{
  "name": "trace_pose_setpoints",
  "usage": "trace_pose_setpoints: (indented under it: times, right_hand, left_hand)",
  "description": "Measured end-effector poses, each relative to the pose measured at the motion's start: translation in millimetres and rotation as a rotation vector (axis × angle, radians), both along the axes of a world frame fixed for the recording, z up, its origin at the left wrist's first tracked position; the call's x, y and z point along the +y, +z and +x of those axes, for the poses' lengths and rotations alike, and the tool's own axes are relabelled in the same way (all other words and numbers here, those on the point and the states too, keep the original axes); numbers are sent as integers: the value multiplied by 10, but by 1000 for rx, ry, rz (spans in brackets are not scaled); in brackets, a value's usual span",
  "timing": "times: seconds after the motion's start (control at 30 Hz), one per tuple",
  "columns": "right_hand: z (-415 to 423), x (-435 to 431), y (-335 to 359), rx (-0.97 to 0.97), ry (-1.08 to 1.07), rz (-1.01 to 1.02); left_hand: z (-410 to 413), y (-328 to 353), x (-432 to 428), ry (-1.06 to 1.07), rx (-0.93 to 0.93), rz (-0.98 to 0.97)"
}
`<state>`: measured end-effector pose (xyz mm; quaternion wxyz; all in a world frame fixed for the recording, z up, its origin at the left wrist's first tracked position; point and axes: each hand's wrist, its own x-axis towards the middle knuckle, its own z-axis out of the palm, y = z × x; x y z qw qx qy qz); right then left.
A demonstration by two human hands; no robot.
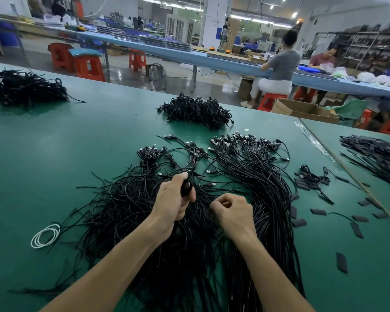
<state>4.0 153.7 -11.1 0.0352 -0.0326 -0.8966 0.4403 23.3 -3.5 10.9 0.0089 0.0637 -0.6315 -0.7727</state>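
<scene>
1. Cables everywhere, so telling what's what is getting tricky. The left hand (175, 197) is gripping a small coiled cable (187, 188), with the fingers curling round it and the thumb lying along the top. Most of the coil is hiding inside the fist, so only a dark loop is showing.
2. That coil is sitting just above the big spread of loose cables (245, 176) in the middle of the green counter (77, 143), toward the near side.
3. The right hand (232, 212) is hovering just beside the left without touching it, fingers curling into a loose fist. Can't tell if it's pinching a thin strand or holding nothing. The fingertips are tucking under and it's all black on black.
4. Both forearms are covering the near part of the spread, and the bottom edge is cutting off the cable ends.
5. Farther back a tied-up heap (196, 110) is sitting on its own. A far-left heap (20, 86) is looking blurry, and a far-right heap (378, 156) is getting cropped by the frame.
6. A white cable loop (45, 235) is lying off to the left. Flat black strips (341, 262) are lying scattered on the right, too small to say what they are.
</scene>
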Motion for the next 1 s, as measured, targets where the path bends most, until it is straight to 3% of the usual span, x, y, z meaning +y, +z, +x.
trace_pose_setpoints:
  times: [0.33,0.57,0.73,1.0]
  right_hand:
    - [70,-3,400,248,-32,-647]
    - [389,-226,618,173,231,-913]
    - [467,-219,677,62,226,-864]
    - [407,-68,646,230,244,-483]
  left_hand:
    - [61,-15,85,-30,75,91]
    - [162,105,242,-214,283,144]
    - [193,127,198,-177,331,101]
    - [206,112,200,-138,317,70]
